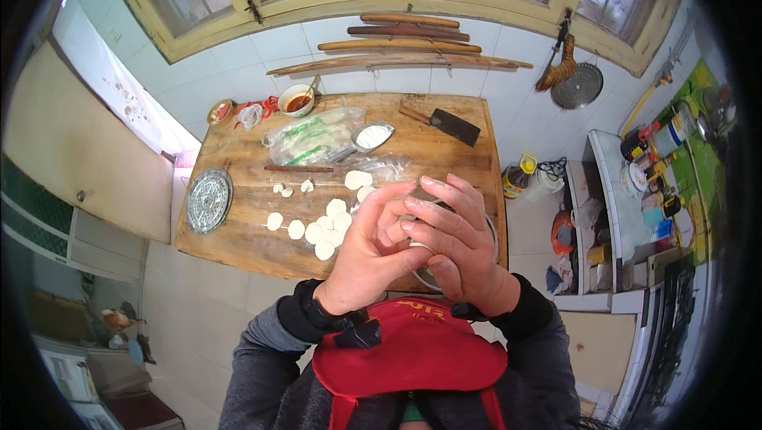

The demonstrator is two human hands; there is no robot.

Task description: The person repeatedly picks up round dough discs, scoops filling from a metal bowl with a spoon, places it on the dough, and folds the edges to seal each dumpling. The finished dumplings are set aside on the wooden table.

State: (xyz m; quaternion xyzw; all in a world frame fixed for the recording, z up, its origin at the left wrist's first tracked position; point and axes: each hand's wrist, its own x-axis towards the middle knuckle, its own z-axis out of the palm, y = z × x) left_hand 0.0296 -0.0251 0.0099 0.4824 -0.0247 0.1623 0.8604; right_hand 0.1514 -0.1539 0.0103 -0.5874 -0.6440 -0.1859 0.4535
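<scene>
My left hand and my right hand are cupped together above the near right part of a wooden table. Flour whitens the fingers. Between the hands shows the thin pale edge of a piece of dough; the rest of it is hidden by the fingers. Behind and under my right hand is a round metal bowl, mostly covered. Several flat round dough wrappers lie to the left of my left hand, some overlapping. Small dough lumps sit near a thin dark rolling pin.
A metal scoop of flour rests beside a plastic bag. A cleaver lies at the back right, and a bowl of red sauce at the back left. A perforated metal plate lies near the left edge. Shelves stand right.
</scene>
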